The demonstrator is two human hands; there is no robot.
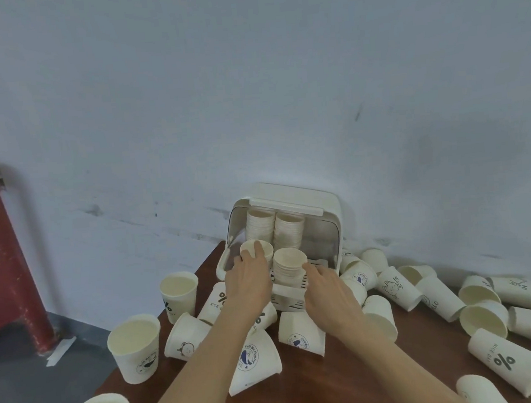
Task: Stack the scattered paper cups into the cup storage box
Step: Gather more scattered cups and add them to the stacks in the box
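So both hands are up at the cup storage box, which sits open at the far edge of the brown table, right against the pale wall. Inside there are two tall stacks at the back and two shorter ones in front. The left hand is on the front-left stack, fingers curled over the rim of the top cup, so it's gripping that one. The right hand has a fingertip touching the side of the front-right stack, but whether it's actually holding anything I can't tell, the fingers are hidden behind the hand. Loose paper cups are all over the table: a few upright ones on the left like this one, a bunch tipped over under the forearms, and a big pile lying on their sides to the right. There's a red pillar thing off to the left on the floor
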